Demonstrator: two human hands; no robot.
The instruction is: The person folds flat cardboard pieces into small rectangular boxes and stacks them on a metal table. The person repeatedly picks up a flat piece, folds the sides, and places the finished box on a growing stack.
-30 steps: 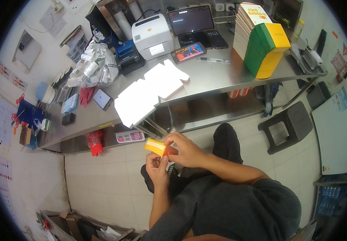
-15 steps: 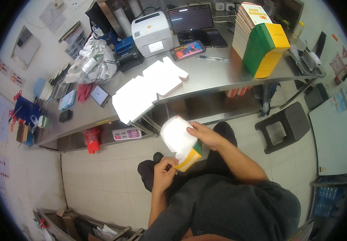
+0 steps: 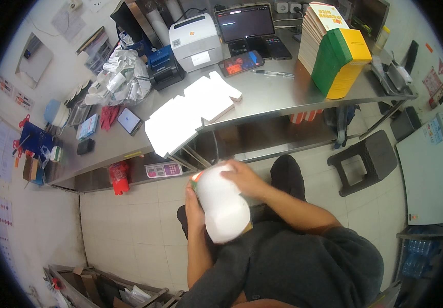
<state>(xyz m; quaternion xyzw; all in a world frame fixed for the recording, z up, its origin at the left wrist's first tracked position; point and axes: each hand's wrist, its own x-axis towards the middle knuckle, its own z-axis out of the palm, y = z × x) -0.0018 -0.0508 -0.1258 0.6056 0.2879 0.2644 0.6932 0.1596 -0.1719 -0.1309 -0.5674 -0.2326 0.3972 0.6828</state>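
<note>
Over my lap I hold a partly folded paper food carton [image 3: 220,203], its white inner face upward and slightly blurred. Slivers of orange, green and yellow print show at its edges. My left hand [image 3: 195,208] wraps round the carton's left side, with the fingertips hidden at its edge. Across the top right part lies my right hand [image 3: 243,178], gripping that end, its fingers smeared a little by motion. Just beyond the carton, flat white carton blanks [image 3: 180,118] lie stacked at the table's front edge.
A steel table [image 3: 267,97] runs across in front of me. It bears a stack of green and yellow cartons [image 3: 337,66], a label printer [image 3: 196,41], a phone [image 3: 242,62] playing video, and a bag of paper rolls [image 3: 121,77]. A dark stool [image 3: 370,159] stands at right.
The carton has been turned, so its yellow printed flap no longer faces me and more white shows. My left hand moved up along its left side; my right hand shifted slightly left.
</note>
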